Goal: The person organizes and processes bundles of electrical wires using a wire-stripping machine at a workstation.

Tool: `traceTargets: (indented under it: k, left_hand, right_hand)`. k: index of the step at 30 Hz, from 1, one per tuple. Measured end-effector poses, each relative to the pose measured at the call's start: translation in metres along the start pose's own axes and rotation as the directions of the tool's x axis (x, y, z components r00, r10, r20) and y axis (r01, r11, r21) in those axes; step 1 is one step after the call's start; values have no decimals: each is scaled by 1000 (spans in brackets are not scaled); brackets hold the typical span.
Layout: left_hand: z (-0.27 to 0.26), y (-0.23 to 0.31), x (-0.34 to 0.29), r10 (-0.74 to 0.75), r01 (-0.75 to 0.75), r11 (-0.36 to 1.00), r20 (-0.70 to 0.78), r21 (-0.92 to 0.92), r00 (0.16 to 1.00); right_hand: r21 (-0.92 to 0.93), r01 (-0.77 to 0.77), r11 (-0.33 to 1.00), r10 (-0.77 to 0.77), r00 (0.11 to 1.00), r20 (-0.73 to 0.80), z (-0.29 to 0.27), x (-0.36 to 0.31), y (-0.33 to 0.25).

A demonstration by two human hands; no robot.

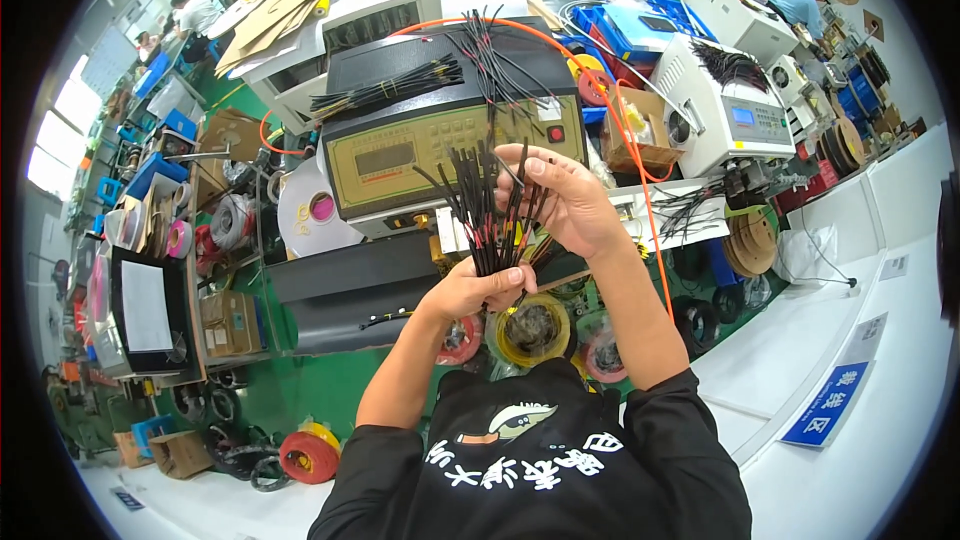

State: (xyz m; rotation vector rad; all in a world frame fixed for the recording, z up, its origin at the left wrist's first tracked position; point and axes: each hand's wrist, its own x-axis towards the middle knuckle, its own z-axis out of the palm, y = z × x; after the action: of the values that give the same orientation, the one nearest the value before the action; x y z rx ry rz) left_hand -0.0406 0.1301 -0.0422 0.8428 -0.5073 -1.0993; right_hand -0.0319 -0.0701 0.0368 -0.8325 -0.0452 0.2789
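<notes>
My left hand (478,287) is closed round the lower part of a bundle of black wires (490,225), which fans out upward with bits of red and yellow showing among the strands. At the right side of the bundle's upper ends, my right hand (572,198) has its thumb and fingers bent together on a few of the black wires. Just beyond both hands stands a machine (440,155) with a gold front panel, a small display and a red button. More loose black wires (490,60) lie across its top.
Another bundle of black wires (390,85) lies on the machine's top left. An orange hose (640,165) curves down past my right forearm. A white machine (735,105) stands at the right. Wire spools (533,328) sit below my hands. A dark flat sheet (350,300) lies left.
</notes>
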Motion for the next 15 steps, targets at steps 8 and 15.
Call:
traceTargets:
  k: [8,15]
  left_hand:
    - [2,0,-7,-88,87,994,-28,-61,996]
    - [9,4,-7,-73,68,997,-98,-48,993]
  right_hand:
    - [-291,320,902,-351,934,-60,0,5,12]
    - [-393,351,850,-416,905,-90,1,5,9]
